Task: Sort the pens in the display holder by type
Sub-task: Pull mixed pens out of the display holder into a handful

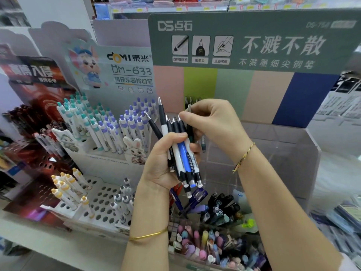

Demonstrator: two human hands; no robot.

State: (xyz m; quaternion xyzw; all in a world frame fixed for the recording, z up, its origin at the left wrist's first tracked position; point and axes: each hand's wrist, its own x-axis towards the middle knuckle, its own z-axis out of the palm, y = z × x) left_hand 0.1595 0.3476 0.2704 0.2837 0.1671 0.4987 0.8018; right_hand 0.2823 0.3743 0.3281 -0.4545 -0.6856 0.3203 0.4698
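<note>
My left hand grips a bundle of click pens, white, black and one blue, tips pointing up. My right hand is above them and pinches a dark pen by its upper part, right next to the bundle. Both hands hover over a clear acrylic display holder, whose front compartments hold mixed pens: dark ones, purple ones and pastel ones. A few pen tips stick up behind my right hand.
To the left stands a white tiered pen rack with teal-capped pens, purple-capped pens, yellow-capped pens and many bare holes. A green backing card rises behind the holder. Dark pen displays fill the far left.
</note>
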